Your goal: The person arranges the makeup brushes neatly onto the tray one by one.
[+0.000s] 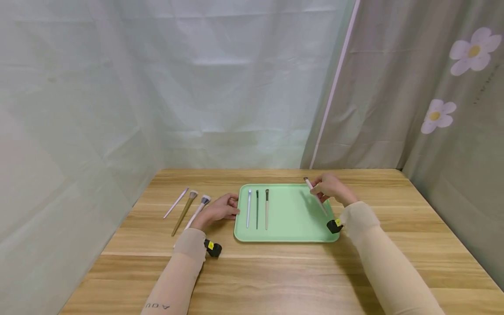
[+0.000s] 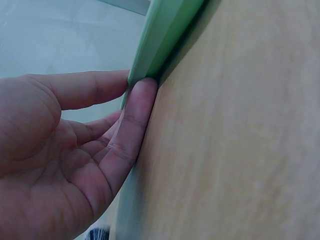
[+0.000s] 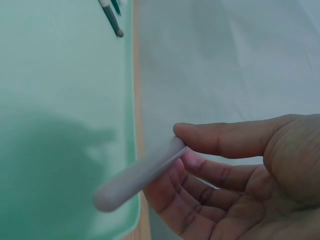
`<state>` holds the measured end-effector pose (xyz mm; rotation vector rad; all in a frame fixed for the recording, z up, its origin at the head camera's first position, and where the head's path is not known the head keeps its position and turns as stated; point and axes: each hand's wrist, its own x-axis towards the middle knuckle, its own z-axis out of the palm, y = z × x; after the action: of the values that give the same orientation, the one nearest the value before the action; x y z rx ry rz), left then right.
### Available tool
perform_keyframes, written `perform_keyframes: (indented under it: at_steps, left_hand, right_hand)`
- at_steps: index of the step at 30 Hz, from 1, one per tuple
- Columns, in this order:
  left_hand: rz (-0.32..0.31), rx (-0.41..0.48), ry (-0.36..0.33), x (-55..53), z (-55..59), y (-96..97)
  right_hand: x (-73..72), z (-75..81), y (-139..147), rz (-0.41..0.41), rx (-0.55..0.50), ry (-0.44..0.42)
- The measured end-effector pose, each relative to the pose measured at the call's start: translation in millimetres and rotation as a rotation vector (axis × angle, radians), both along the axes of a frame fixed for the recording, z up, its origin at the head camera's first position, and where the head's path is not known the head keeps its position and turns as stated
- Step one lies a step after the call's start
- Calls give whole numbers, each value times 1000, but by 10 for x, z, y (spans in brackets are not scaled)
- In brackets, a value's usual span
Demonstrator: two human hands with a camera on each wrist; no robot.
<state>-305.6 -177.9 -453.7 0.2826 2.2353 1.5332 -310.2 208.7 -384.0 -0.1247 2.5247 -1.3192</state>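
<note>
My right hand (image 1: 332, 188) pinches a pale-handled makeup brush (image 1: 319, 203) between thumb and fingers, holding it tilted over the right part of the green tray (image 1: 291, 229). The brush's dark bristles point up and away, and its rounded handle end (image 3: 112, 197) looms large in the right wrist view. At the tray's left edge, my left hand (image 2: 75, 150) grips the rim between thumb and fingers. Three makeup brushes lie side by side on the tray's left half: a whitish one (image 1: 248, 212), a thin dark green one (image 1: 257, 214) and a pinkish one (image 1: 267, 214) with dark bristles.
Left of the tray, on the wooden table (image 1: 275, 280), lie a thin lilac brush (image 1: 176, 203), a golden-handled brush (image 1: 183, 216) and a white-handled brush (image 1: 205, 200) partly hidden by my left hand. Curtains (image 1: 236, 87) hang behind the table and along its sides.
</note>
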Motion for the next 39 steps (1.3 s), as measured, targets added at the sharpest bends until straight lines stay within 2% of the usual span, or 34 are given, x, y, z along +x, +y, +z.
perform_keyframes:
  at_steps: [15, 32, 39]
  left_hand:
    - [7, -6, 3, 2, -2, 0]
    - [-14, 8, 10, 21, 8, -2]
    - [-16, 13, 13, 43, 14, 2]
  right_hand:
    - [-30, -142, -392, 15, 6, 3]
    - [-92, -351, -836, -22, 95, -11]
    - [-81, -381, -973, -20, 146, 14]
